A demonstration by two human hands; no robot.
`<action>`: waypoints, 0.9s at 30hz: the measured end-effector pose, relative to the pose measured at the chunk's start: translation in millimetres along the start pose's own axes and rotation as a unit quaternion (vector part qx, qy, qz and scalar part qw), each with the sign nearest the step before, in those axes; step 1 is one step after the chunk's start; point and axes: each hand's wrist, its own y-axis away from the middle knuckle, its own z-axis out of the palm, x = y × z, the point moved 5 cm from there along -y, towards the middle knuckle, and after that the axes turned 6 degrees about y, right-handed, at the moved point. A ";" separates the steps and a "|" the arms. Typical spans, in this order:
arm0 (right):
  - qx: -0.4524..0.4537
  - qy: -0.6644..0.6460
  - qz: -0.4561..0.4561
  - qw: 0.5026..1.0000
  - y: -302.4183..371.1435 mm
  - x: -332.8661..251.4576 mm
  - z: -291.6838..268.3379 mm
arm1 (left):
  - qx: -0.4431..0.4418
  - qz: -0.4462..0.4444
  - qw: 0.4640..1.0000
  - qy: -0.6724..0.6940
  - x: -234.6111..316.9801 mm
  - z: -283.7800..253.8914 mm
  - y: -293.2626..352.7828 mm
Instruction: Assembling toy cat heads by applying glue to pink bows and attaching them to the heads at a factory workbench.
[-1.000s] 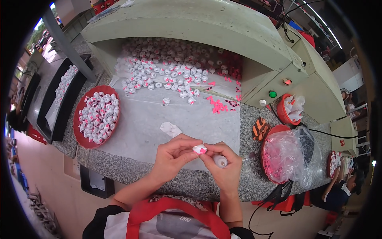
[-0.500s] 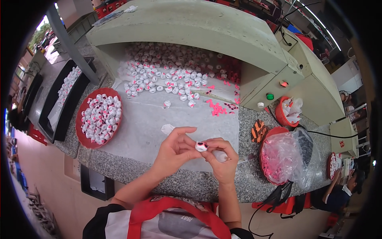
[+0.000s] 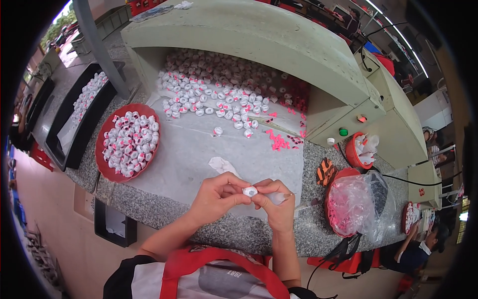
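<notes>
A small white rounded toy piece [image 3: 250, 191] is pinched between the fingertips of both hands, above the near edge of the worktop. My left hand [image 3: 213, 197] grips its left side with thumb and fingers. On its right side, the thumb and fingers of my right hand [image 3: 280, 213] close on it. Something whitish and translucent [image 3: 277, 198] shows at my right fingers; its kind is unclear. Just beyond my left hand lies a crumpled white cloth [image 3: 221, 165] on the white sheet [image 3: 181, 154].
Many similar pieces fill a red basin [image 3: 103, 158] at left and spread under a pale green machine hood [image 3: 249, 37]. Small pink parts [image 3: 279, 140] lie at right on the sheet. A plastic-covered red basin [image 3: 332, 219] stands farther right. Another person [image 3: 416, 246] sits at far right.
Both hands have shifted slightly nearer with the piece. It has been turned: the dark and pink marking faced me before, and now a pale greyish side shows. More of the cloth is visible.
</notes>
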 end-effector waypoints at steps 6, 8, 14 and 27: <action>-0.027 0.033 0.026 0.999 -8.5 -3.1 27.1 | 0.016 0.013 0.999 0.025 6.7 -19.8 8.8; -0.031 0.014 0.049 0.998 -10.1 9.6 35.1 | 0.030 0.008 0.999 0.033 6.5 -30.5 12.9; -0.004 0.115 0.081 0.990 -23.3 65.5 68.9 | 0.183 0.037 0.970 -0.155 15.3 -97.3 26.5; 0.059 0.187 0.085 0.977 5.4 30.6 14.2 | 0.104 0.230 0.606 -0.754 -17.6 -91.5 -99.3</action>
